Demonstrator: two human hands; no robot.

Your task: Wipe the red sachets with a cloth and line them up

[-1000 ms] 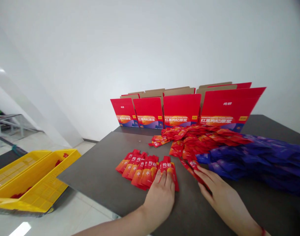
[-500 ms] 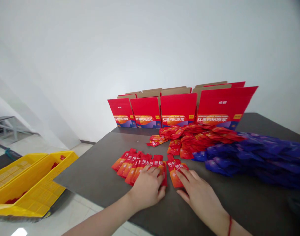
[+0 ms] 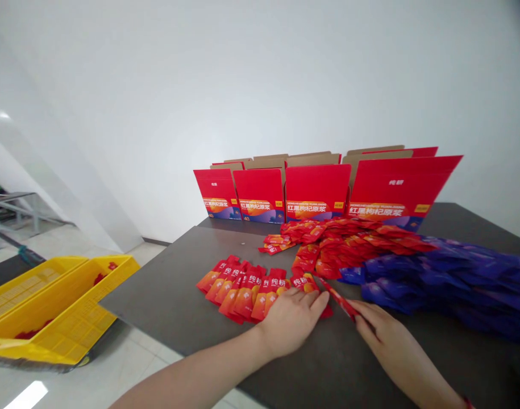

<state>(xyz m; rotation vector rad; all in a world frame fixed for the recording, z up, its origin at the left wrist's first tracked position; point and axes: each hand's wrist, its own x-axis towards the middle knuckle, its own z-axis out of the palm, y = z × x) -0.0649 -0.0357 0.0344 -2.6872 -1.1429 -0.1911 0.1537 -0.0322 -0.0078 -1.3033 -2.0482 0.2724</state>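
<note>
A row of overlapping red-orange sachets (image 3: 250, 292) lies on the dark table. My left hand (image 3: 291, 318) rests palm down over the right end of that row, its thumb apart from the fingers and a sachet (image 3: 303, 282) partly covered beneath it. To the right, my right hand (image 3: 381, 324) pinches a red sachet (image 3: 340, 296) between thumb and fingers. This sachet is turned nearly edge-on, its far end close to the row. Behind both hands spreads a heap of red sachets (image 3: 349, 244), with a pile of blue sachets (image 3: 451, 281) to its right.
Several open red cartons (image 3: 317, 187) stand along the back of the table (image 3: 157, 289) near a white wall. On the left, below table height, are yellow crates (image 3: 78, 324) with some red pieces inside. A metal frame (image 3: 15, 207) stands farther back.
My right hand has lifted a sachet off the table and tilted it on edge, moving right. My left hand has shifted right along the row. The view has turned slightly.
</note>
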